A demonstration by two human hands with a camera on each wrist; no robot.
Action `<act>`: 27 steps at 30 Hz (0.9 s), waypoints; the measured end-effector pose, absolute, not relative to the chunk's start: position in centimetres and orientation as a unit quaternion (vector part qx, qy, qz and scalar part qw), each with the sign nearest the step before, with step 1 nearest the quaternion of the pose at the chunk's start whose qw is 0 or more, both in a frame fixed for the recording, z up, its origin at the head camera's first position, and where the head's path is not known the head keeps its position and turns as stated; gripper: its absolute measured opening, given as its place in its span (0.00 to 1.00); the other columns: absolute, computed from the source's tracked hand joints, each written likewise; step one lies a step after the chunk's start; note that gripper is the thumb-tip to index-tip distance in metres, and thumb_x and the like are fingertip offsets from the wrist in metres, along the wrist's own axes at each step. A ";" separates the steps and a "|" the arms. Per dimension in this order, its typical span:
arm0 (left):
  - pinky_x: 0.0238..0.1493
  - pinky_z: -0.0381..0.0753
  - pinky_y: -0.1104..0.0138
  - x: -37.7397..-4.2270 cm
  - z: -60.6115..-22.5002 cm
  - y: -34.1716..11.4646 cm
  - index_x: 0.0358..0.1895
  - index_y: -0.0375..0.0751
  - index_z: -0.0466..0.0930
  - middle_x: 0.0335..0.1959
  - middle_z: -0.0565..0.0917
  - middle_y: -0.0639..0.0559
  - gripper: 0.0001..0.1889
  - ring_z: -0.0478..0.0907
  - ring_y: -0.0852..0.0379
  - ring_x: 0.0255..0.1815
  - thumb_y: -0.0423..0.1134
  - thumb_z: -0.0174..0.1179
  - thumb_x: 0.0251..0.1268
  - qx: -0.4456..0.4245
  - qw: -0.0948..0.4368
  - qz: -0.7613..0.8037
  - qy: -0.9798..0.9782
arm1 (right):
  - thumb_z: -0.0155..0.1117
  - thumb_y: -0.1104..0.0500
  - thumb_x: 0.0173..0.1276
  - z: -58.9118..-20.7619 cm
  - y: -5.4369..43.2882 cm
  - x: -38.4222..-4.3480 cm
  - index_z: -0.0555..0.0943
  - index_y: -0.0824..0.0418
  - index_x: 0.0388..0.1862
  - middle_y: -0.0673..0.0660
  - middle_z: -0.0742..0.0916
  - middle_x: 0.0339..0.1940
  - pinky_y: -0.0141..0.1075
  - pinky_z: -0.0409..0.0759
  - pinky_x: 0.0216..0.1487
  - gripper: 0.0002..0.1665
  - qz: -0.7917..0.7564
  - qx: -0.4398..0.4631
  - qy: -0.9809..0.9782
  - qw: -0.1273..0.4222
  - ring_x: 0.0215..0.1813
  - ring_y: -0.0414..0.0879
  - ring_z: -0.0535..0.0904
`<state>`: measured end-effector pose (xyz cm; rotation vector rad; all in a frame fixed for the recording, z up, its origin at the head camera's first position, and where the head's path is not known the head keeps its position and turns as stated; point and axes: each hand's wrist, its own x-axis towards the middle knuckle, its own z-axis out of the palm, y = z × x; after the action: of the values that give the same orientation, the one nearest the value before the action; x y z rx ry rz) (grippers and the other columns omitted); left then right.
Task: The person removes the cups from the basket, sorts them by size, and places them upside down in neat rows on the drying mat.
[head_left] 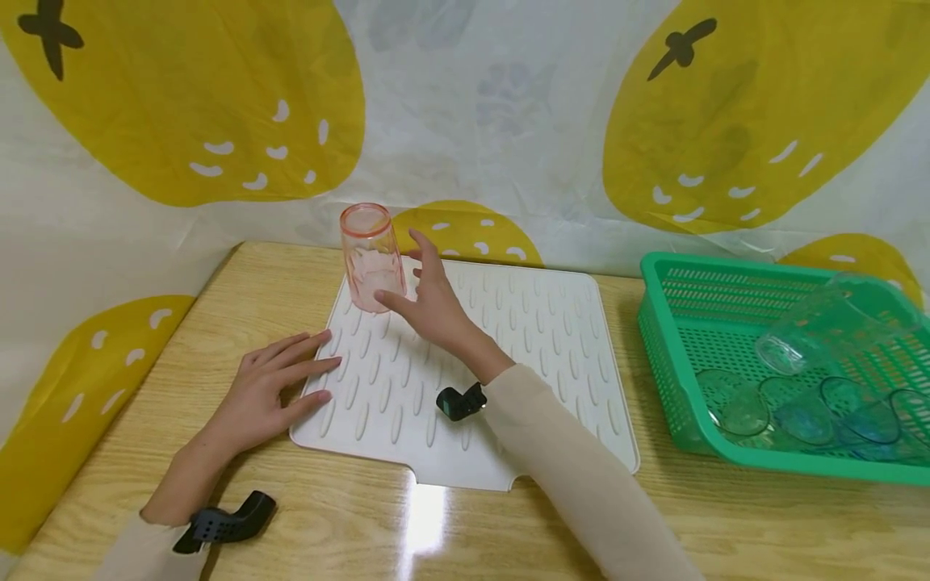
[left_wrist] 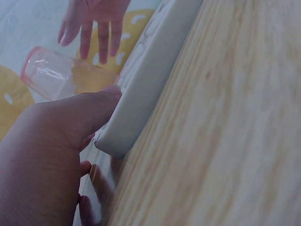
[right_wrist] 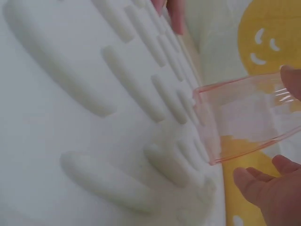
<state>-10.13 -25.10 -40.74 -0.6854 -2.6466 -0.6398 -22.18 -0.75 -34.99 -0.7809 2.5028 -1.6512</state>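
A pink see-through drinking glass (head_left: pixel 372 270) stands at the far left corner of a white ridged drying mat (head_left: pixel 465 448). My right hand (head_left: pixel 436 311) is beside the glass, thumb and fingers spread apart. In the right wrist view the thumb overlaps the glass (right_wrist: pixel 249 117), while the fingertips (right_wrist: pixel 244 181) show a gap from its side. My left hand (head_left: pixel 269 395) lies at the mat's left edge with its fingers extended onto the border. From the left wrist, its thumb (left_wrist: pixel 101 103) shows against the mat's edge (left_wrist: pixel 141 94).
On the right sits a green plastic basket (head_left: pixel 690 403) with a large clear glass (head_left: pixel 792 339) lying tilted in it and several clear and bluish glasses (head_left: pixel 806 415). A white sheet with yellow fruit prints (head_left: pixel 487 105) hangs behind the wooden table (head_left: pixel 312 500).
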 end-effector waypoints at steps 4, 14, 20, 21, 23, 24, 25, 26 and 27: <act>0.52 0.57 0.43 -10.3 -40.9 -25.1 0.55 0.49 0.83 0.67 0.71 0.48 0.22 0.62 0.41 0.67 0.48 0.67 0.56 -0.245 0.168 -0.223 -0.928 | 0.68 0.54 0.64 -34.3 0.4 -21.5 0.45 0.48 0.77 0.61 0.62 0.71 0.49 0.69 0.63 0.52 -0.554 -0.260 0.791 0.006 0.68 0.59 0.64; 0.51 0.58 0.45 -10.8 -41.3 -25.3 0.55 0.49 0.83 0.67 0.71 0.49 0.23 0.62 0.42 0.67 0.48 0.68 0.54 -0.247 0.172 -0.223 -0.927 | 0.65 0.52 0.66 -31.3 3.2 -19.1 0.56 0.47 0.75 0.50 0.69 0.67 0.39 0.71 0.62 0.42 -0.574 -0.296 0.763 -0.035 0.65 0.45 0.68; 0.51 0.57 0.46 -10.8 -41.3 -25.3 0.56 0.49 0.83 0.67 0.71 0.48 0.23 0.61 0.42 0.67 0.47 0.69 0.55 -0.247 0.169 -0.227 -0.927 | 0.65 0.58 0.67 -29.6 4.8 -17.4 0.59 0.50 0.73 0.51 0.71 0.65 0.38 0.73 0.59 0.39 -0.568 -0.331 0.750 -0.077 0.63 0.44 0.71; 0.52 0.57 0.46 -10.8 -41.3 -25.3 0.56 0.49 0.82 0.67 0.71 0.48 0.23 0.61 0.42 0.67 0.47 0.68 0.55 -0.247 0.169 -0.227 -0.927 | 0.65 0.60 0.67 -29.3 5.1 -17.2 0.59 0.51 0.73 0.51 0.72 0.65 0.38 0.73 0.59 0.39 -0.569 -0.337 0.745 -0.085 0.63 0.44 0.71; 0.52 0.57 0.46 -10.8 -41.3 -25.3 0.56 0.49 0.82 0.67 0.71 0.48 0.23 0.61 0.41 0.67 0.47 0.68 0.55 -0.247 0.169 -0.228 -0.927 | 0.65 0.62 0.67 -28.8 5.7 -16.7 0.60 0.53 0.73 0.51 0.72 0.64 0.39 0.74 0.59 0.39 -0.573 -0.347 0.736 -0.097 0.62 0.44 0.72; 0.52 0.57 0.45 -10.8 -41.3 -25.3 0.56 0.49 0.82 0.67 0.71 0.48 0.23 0.61 0.41 0.67 0.47 0.68 0.55 -0.247 0.169 -0.228 -0.927 | 0.64 0.63 0.67 -28.6 6.1 -16.5 0.60 0.54 0.72 0.51 0.73 0.63 0.39 0.74 0.59 0.38 -0.574 -0.352 0.732 -0.102 0.62 0.44 0.72; 0.52 0.57 0.45 -10.8 -41.3 -25.3 0.56 0.49 0.82 0.67 0.71 0.48 0.23 0.61 0.41 0.67 0.47 0.68 0.55 -0.247 0.169 -0.227 -0.927 | 0.64 0.63 0.67 -28.4 6.4 -16.3 0.60 0.55 0.72 0.51 0.73 0.63 0.39 0.74 0.58 0.38 -0.574 -0.356 0.729 -0.107 0.62 0.44 0.72; 0.52 0.57 0.45 -10.8 -41.3 -25.3 0.56 0.49 0.82 0.67 0.71 0.48 0.23 0.61 0.41 0.67 0.47 0.68 0.55 -0.247 0.169 -0.227 -0.927 | 0.64 0.64 0.67 -28.2 6.7 -16.1 0.60 0.55 0.72 0.51 0.73 0.62 0.39 0.74 0.58 0.37 -0.575 -0.359 0.727 -0.112 0.61 0.44 0.73; 0.52 0.57 0.45 -10.8 -41.3 -25.3 0.56 0.49 0.82 0.67 0.71 0.48 0.23 0.61 0.41 0.67 0.47 0.68 0.55 -0.246 0.169 -0.227 -0.927 | 0.64 0.64 0.67 -28.0 7.1 -16.0 0.61 0.56 0.72 0.51 0.74 0.62 0.40 0.75 0.58 0.37 -0.573 -0.362 0.726 -0.117 0.61 0.44 0.73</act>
<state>-10.85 -25.33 -41.32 -0.7003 -2.6352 -0.6445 -15.96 7.08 -27.97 -1.2303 2.4670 -1.9486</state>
